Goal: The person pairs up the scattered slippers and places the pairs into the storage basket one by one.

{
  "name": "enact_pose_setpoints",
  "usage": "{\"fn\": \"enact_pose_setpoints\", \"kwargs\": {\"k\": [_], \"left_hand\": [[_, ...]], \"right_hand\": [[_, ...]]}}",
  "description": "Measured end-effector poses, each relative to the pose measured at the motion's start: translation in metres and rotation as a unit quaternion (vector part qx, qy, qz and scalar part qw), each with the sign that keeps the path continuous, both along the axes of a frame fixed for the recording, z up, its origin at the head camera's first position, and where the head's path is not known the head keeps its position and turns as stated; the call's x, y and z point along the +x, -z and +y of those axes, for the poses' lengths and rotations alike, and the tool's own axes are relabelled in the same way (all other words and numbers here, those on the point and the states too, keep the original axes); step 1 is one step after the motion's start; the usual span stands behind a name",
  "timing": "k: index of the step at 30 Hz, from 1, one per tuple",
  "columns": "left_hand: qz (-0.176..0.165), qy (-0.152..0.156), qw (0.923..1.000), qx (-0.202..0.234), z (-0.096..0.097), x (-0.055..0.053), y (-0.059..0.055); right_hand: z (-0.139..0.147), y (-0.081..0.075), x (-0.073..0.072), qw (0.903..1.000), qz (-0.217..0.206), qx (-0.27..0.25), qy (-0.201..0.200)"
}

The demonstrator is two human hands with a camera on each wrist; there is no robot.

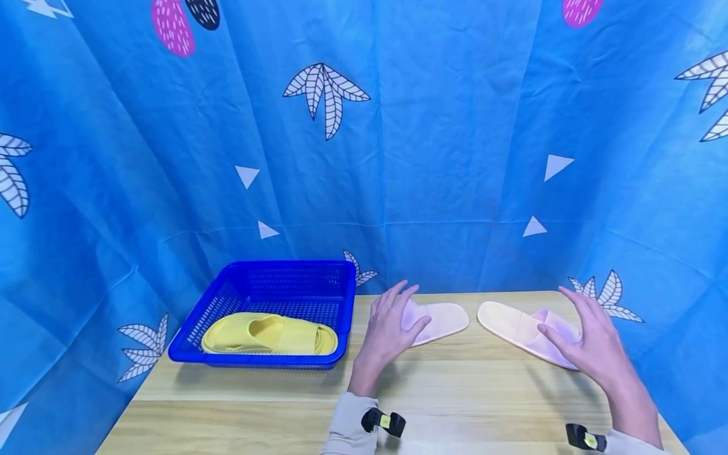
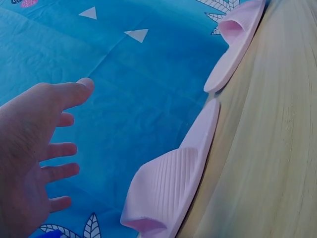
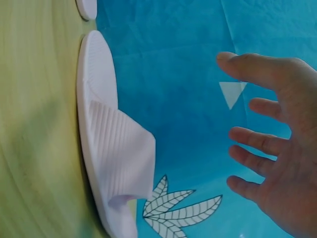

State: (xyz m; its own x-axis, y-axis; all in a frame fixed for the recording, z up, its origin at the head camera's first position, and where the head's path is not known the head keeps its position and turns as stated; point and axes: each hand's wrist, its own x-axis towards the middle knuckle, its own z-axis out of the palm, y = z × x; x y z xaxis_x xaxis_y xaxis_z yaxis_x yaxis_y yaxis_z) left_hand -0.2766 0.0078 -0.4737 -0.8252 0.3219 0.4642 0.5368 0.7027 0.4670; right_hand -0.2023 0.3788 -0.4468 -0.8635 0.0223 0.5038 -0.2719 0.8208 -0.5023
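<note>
At lower right, my left hand (image 1: 388,325) and right hand (image 1: 596,347) hover spread-fingered, so the table (image 1: 472,392) alone supports both pink slippers (image 1: 442,321).

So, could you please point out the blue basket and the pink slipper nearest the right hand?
Blue basket (image 1: 256,359): head view, on its front rim.
Pink slipper (image 3: 124,153): right wrist view, on its ribbed strap.

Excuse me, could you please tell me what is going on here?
A person's left hand and right hand hang open, each near one of two pink slippers: the left pink slipper and the right pink slipper. Neither hand grips anything. The pair lies on the wooden table, heel ends toward each other. To the left, yellow footwear sits inside a blue basket.
</note>
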Motion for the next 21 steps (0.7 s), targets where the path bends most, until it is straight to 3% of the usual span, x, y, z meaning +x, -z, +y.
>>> {"fn": "enact_pose_setpoints", "kwargs": {"k": [10,21], "left_hand": [[-0.014,-0.005,0.9999,-0.008,-0.001,-0.007,0.013],[-0.048,-0.001,0.9988,0.004,-0.004,-0.013,0.027]], "right_hand": [[0.006,0.014,-0.007,0.9988,-0.048,0.001,0.002],[0.015,0.037,-0.010,0.9977,-0.066,0.015,0.001]]}}
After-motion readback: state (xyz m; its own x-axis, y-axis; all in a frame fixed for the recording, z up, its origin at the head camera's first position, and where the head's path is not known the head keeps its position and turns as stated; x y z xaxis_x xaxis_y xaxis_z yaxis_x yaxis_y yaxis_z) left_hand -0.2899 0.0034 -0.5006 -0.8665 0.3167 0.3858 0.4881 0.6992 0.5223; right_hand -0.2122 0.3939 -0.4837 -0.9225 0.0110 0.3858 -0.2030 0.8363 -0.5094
